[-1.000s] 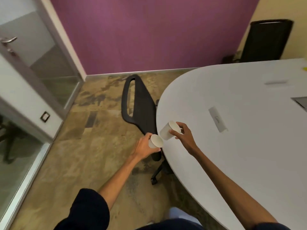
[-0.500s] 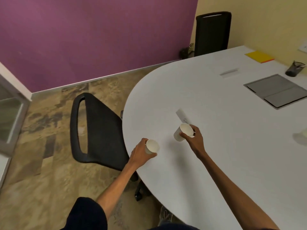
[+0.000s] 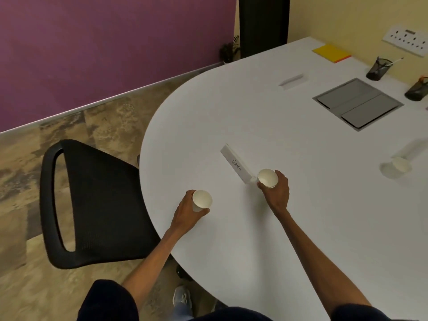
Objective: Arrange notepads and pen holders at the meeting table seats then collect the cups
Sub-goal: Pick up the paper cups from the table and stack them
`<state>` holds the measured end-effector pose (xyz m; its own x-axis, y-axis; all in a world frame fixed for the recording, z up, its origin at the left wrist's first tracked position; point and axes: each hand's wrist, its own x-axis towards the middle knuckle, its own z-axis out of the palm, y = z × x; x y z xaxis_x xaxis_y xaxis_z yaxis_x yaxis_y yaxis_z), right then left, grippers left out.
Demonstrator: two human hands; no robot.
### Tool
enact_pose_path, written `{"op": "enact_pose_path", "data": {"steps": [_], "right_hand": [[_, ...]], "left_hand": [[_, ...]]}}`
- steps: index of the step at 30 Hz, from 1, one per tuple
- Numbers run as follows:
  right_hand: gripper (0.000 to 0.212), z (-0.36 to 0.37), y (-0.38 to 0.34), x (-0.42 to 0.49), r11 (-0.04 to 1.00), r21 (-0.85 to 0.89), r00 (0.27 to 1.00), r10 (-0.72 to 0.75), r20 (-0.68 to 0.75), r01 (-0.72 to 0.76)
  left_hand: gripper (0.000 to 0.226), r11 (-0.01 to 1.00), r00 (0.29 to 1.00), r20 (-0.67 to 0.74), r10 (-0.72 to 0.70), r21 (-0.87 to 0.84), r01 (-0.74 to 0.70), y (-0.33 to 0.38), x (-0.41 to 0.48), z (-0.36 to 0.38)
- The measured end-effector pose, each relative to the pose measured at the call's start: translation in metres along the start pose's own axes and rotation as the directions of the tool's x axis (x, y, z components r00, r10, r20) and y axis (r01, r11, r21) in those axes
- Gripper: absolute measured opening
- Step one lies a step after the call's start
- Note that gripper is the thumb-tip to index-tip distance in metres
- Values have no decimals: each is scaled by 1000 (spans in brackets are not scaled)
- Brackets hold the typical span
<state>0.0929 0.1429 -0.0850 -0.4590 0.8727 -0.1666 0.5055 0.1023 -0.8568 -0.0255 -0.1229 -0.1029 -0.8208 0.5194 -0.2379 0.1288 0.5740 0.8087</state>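
My left hand (image 3: 187, 210) grips a white paper cup (image 3: 202, 200) above the near left edge of the white meeting table (image 3: 254, 107). My right hand (image 3: 276, 193) holds a second white paper cup (image 3: 268, 177) further in, beside a folded name card (image 3: 236, 163). A third white cup (image 3: 399, 165) stands alone on the table at the right. Two black mesh pen holders (image 3: 378, 68) (image 3: 417, 90) stand at the far right, one cut by the frame edge, and a yellow notepad (image 3: 331, 52) lies at the far edge.
A black mesh office chair (image 3: 92, 205) stands at the table's left edge, close to my left arm. A grey cable hatch (image 3: 357, 104) is set into the tabletop. Another black chair (image 3: 264, 24) stands at the far end. A socket strip (image 3: 406, 39) is on the yellow wall.
My view has swung right from the door and floor to the table. Both hands, each still holding a cup, have moved apart and over the tabletop. The third cup, holders and notepad came into view.
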Motion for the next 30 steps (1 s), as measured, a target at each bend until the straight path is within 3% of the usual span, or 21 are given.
{"op": "enact_pose_path", "data": {"steps": [11, 19, 24, 27, 30], "right_hand": [[77, 16, 11, 9, 985, -174, 1000, 9, 26, -4], [78, 25, 29, 5, 962, -253, 989, 129, 75, -106], [100, 28, 29, 2, 947, -301, 988, 136, 74, -108], [113, 28, 27, -3, 942, -327, 994, 96, 57, -72], [107, 33, 24, -8, 930, -367, 999, -5, 54, 24]], "left_hand": [[70, 996, 998, -25, -57, -65, 55, -20, 20, -12], [68, 994, 997, 29, -76, -79, 78, -29, 24, -16], [68, 992, 994, 50, -102, -75, 105, -35, 24, -13], [69, 990, 993, 48, -107, -83, 111, -33, 25, -11], [69, 991, 994, 42, -104, -84, 108, -29, 25, -10]]}}
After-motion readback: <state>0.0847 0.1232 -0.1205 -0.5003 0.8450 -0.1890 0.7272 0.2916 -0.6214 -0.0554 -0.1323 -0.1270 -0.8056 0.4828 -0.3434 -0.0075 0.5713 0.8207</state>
